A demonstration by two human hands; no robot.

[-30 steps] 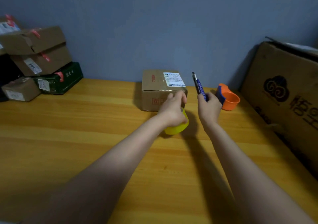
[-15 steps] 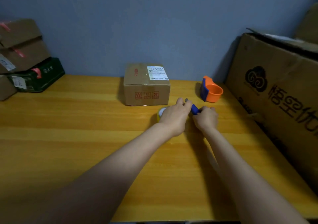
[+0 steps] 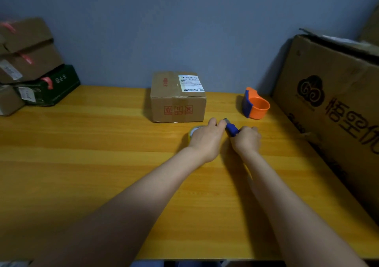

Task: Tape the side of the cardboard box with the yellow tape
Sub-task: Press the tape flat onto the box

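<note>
A small cardboard box (image 3: 178, 100) with a white shipping label stands at the back middle of the wooden table (image 3: 82, 164). Just in front of it, my left hand (image 3: 206, 141) covers the yellow tape roll (image 3: 192, 133), of which only the left edge shows. My right hand (image 3: 247, 139) grips a blue utility knife (image 3: 231, 128), its tip pointing up-left toward my left hand's fingers. Both hands rest low on the table, close together.
An orange and blue tape dispenser (image 3: 256, 106) sits right of the box. A big printed cardboard carton (image 3: 332, 110) leans along the right edge. Stacked brown and dark green parcels (image 3: 34, 76) fill the back left corner.
Both hands have come down from in front of the box to the table. The knife, held upright before, now lies low and angled toward the tape roll. The view shifted to the right.
</note>
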